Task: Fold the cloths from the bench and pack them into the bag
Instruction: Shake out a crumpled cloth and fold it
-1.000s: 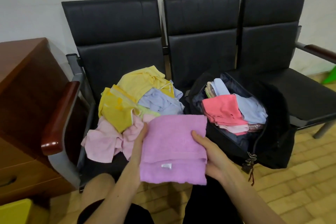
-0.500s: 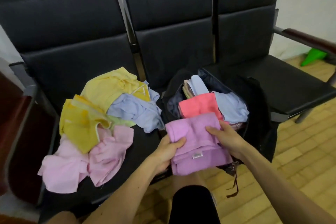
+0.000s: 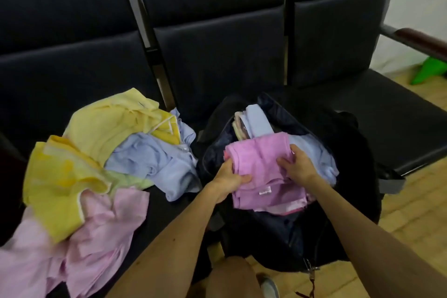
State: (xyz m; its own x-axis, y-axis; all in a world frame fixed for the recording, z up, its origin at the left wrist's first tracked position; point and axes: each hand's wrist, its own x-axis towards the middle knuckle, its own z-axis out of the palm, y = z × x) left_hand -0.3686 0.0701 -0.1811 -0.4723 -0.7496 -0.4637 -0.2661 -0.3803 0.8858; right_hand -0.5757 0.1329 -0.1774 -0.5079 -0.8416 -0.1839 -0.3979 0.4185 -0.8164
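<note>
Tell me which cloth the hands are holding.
The folded purple terry cloth with the white tag: left hand and right hand grip it over the black bag. The yellow, blue and pink cloths lie crumpled on the black bench.

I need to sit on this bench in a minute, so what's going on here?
A person is packing cloths into the black bag on the bench. The left hand and the right hand both grip a folded purple towel, set in the bag's open mouth on top of cloths already packed. A heap of unfolded yellow, blue and pink cloths lies on the seat to the left.
</note>
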